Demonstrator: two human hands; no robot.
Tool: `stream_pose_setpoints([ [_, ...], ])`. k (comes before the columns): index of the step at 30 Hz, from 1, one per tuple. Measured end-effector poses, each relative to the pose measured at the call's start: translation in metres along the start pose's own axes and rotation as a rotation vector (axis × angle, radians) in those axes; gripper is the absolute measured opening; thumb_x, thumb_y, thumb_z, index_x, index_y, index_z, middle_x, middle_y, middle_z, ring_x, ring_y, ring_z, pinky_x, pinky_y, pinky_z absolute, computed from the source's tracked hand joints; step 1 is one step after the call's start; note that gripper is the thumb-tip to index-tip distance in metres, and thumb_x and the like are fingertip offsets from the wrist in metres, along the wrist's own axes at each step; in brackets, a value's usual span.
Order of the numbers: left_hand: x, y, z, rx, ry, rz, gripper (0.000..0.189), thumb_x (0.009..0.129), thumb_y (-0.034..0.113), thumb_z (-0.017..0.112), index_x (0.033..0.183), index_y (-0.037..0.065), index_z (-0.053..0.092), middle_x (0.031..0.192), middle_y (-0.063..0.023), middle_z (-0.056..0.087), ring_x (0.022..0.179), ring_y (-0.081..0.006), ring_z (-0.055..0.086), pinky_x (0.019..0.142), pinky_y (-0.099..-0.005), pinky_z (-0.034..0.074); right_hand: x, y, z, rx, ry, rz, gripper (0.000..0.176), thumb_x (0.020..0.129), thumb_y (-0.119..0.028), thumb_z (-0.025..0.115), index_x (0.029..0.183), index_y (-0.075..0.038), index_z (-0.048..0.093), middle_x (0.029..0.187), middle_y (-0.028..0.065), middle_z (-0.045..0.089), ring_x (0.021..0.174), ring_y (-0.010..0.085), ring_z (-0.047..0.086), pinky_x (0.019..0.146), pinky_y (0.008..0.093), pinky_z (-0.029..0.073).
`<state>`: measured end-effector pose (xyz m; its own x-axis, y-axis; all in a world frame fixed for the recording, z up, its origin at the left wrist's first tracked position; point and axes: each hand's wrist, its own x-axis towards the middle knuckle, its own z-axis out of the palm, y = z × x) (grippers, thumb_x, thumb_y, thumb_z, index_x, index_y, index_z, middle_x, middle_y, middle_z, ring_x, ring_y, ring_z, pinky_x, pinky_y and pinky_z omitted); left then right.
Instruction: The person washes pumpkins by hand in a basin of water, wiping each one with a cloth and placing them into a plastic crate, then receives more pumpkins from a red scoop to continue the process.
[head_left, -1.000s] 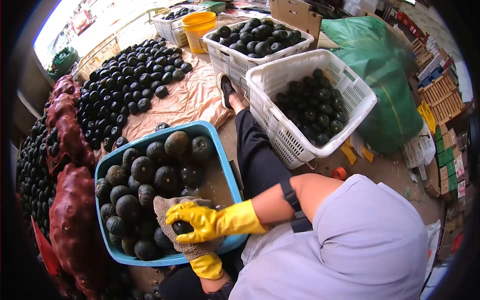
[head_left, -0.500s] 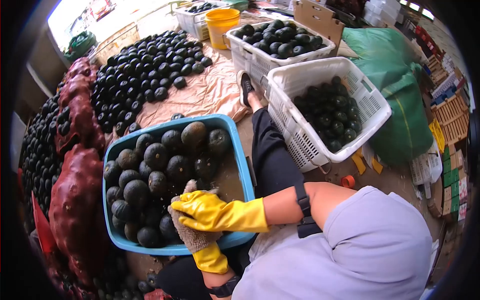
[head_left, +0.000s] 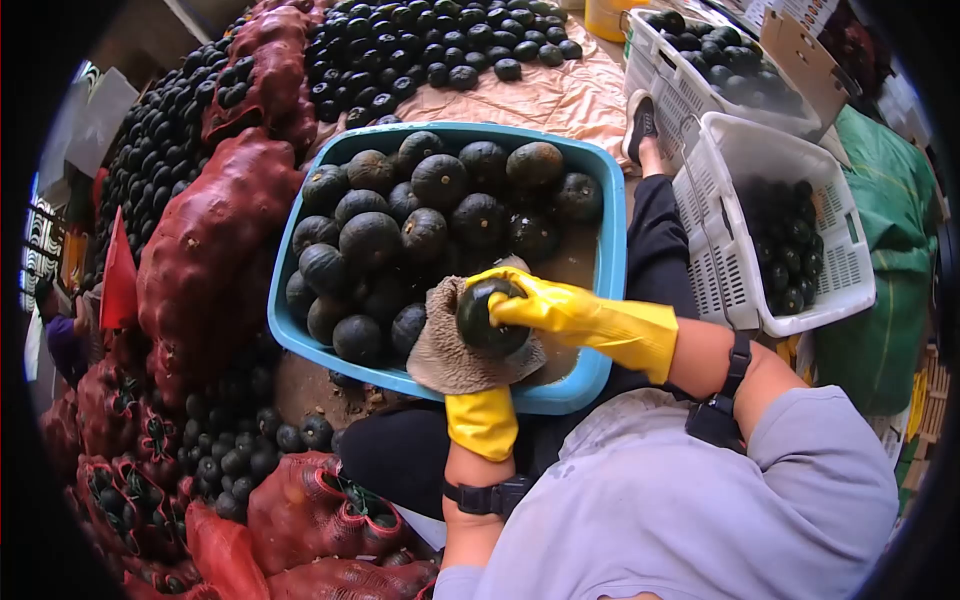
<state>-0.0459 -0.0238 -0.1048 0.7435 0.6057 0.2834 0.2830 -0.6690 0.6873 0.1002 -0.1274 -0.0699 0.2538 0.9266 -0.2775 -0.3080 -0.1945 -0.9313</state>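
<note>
My right hand (head_left: 545,308), in a yellow rubber glove, grips a dark green squash (head_left: 484,325) with its fingers curled over the top. Beneath that squash lies a brown towelling cloth (head_left: 440,350). My left hand (head_left: 482,424), also yellow-gloved, supports the cloth from below; its fingers are hidden by the cloth. Both hands are over the near side of a blue plastic tub (head_left: 615,250). Several more round squashes (head_left: 370,239), dark and wet-looking, sit in the tub, with brownish water (head_left: 578,268) showing at its right.
White crates (head_left: 728,250) of squashes stand to the right, beside a green sack (head_left: 885,290). Red mesh sacks (head_left: 215,230) line the left. Rows of squashes (head_left: 430,45) lie beyond the tub on a pinkish sheet (head_left: 480,105). Another person (head_left: 66,335) is at the far left.
The view has swung left and down. The right hand was laid over the cloth; now it grips a squash above the cloth, with the left hand underneath.
</note>
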Motion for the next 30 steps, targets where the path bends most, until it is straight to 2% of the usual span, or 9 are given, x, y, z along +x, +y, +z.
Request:
stream_pose_setpoints([
  [3, 0.005, 0.016, 0.005, -0.005, 0.231, 0.077, 0.066, 0.080, 0.022, 0.084, 0.140, 0.007, 0.060, 0.133, -0.0160, 0.067, 0.128, -0.0363, 0.064, 0.113, -0.0434, 0.048, 0.023, 0.056, 0.018, 0.201, 0.293, -0.234, 0.062, 0.101, -0.037, 0.079, 0.151, -0.011, 0.053, 0.137, 0.0105, 0.063, 0.124, 0.0224, 0.064, 0.104, 0.0396, 0.056],
  [6, 0.012, 0.036, -0.009, 0.014, 0.206, 0.159, 0.084, 0.063, 0.033, 0.090, 0.138, 0.009, 0.061, 0.128, -0.0171, 0.068, 0.118, -0.0429, 0.064, 0.106, -0.0513, 0.050, 0.008, 0.018, -0.003, -0.812, 0.308, -0.528, 0.075, 0.088, -0.024, 0.088, 0.152, -0.008, 0.053, 0.140, 0.0259, 0.061, 0.130, 0.0425, 0.062, 0.111, 0.0456, 0.051],
  [9, 0.012, 0.020, -0.019, -0.109, 0.152, 0.189, 0.090, 0.056, 0.044, 0.097, 0.132, 0.011, 0.063, 0.120, -0.0134, 0.070, 0.110, -0.0412, 0.068, 0.102, -0.0485, 0.054, -0.014, -0.035, 0.014, -0.960, -0.018, -0.224, 0.080, 0.087, -0.026, 0.088, 0.157, -0.012, 0.051, 0.143, 0.0262, 0.058, 0.135, 0.0426, 0.057, 0.117, 0.0482, 0.044],
  [13, 0.001, -0.011, 0.024, -0.246, 0.118, -0.114, 0.091, 0.058, 0.049, 0.098, 0.134, 0.013, 0.062, 0.128, -0.0108, 0.068, 0.123, -0.0358, 0.065, 0.109, -0.0464, 0.051, -0.002, -0.001, 0.020, 0.347, 0.105, 0.081, 0.070, 0.093, -0.036, 0.087, 0.153, -0.017, 0.055, 0.142, 0.0088, 0.061, 0.133, 0.0247, 0.058, 0.115, 0.0415, 0.047],
  [17, 0.011, 0.035, 0.013, 0.084, 0.219, -0.104, 0.086, 0.065, 0.035, 0.095, 0.141, 0.013, 0.061, 0.130, -0.0131, 0.071, 0.126, -0.0389, 0.064, 0.113, -0.0498, 0.047, 0.015, 0.040, 0.007, -0.860, 0.449, -0.638, 0.075, 0.091, -0.032, 0.088, 0.153, -0.009, 0.052, 0.145, 0.0184, 0.061, 0.137, 0.0349, 0.059, 0.120, 0.0439, 0.045],
  [20, 0.013, 0.032, -0.013, -0.082, 0.188, 0.150, 0.070, 0.074, 0.029, 0.090, 0.134, 0.008, 0.062, 0.124, -0.0126, 0.075, 0.118, -0.0364, 0.068, 0.109, -0.0464, 0.050, -0.015, 0.010, 0.016, -0.662, 0.235, -0.456, 0.082, 0.087, -0.029, 0.090, 0.155, -0.012, 0.048, 0.147, 0.0256, 0.057, 0.140, 0.0446, 0.055, 0.120, 0.0480, 0.044],
  [24, 0.003, 0.001, 0.028, -0.707, 0.348, -0.119, 0.035, 0.104, 0.022, 0.066, 0.133, 0.004, 0.058, 0.121, -0.0104, 0.074, 0.110, -0.0283, 0.072, 0.101, -0.0386, 0.057, 0.008, 0.031, 0.024, -0.248, 0.247, -0.422, 0.081, 0.085, -0.033, 0.091, 0.152, -0.012, 0.050, 0.138, 0.0202, 0.063, 0.138, 0.0363, 0.058, 0.115, 0.0454, 0.047],
  [26, 0.013, 0.022, 0.011, -0.097, 0.247, -0.022, 0.053, 0.098, 0.021, 0.076, 0.143, 0.003, 0.054, 0.133, -0.0134, 0.068, 0.124, -0.0310, 0.067, 0.111, -0.0398, 0.051, 0.032, 0.024, 0.011, -0.254, 0.202, -0.345, 0.068, 0.090, -0.035, 0.087, 0.146, -0.010, 0.057, 0.135, 0.0197, 0.068, 0.137, 0.0344, 0.058, 0.114, 0.0445, 0.048],
  [30, 0.008, 0.032, 0.020, -0.092, 0.180, -0.171, 0.094, 0.083, 0.026, 0.089, 0.160, 0.003, 0.039, 0.156, -0.0215, 0.047, 0.145, -0.0392, 0.048, 0.120, -0.0445, 0.043, 0.025, 0.035, 0.009, -1.095, 0.463, -0.805, 0.072, 0.094, -0.035, 0.081, 0.157, -0.011, 0.054, 0.164, 0.0260, 0.044, 0.139, 0.0440, 0.053, 0.123, 0.0515, 0.037],
])
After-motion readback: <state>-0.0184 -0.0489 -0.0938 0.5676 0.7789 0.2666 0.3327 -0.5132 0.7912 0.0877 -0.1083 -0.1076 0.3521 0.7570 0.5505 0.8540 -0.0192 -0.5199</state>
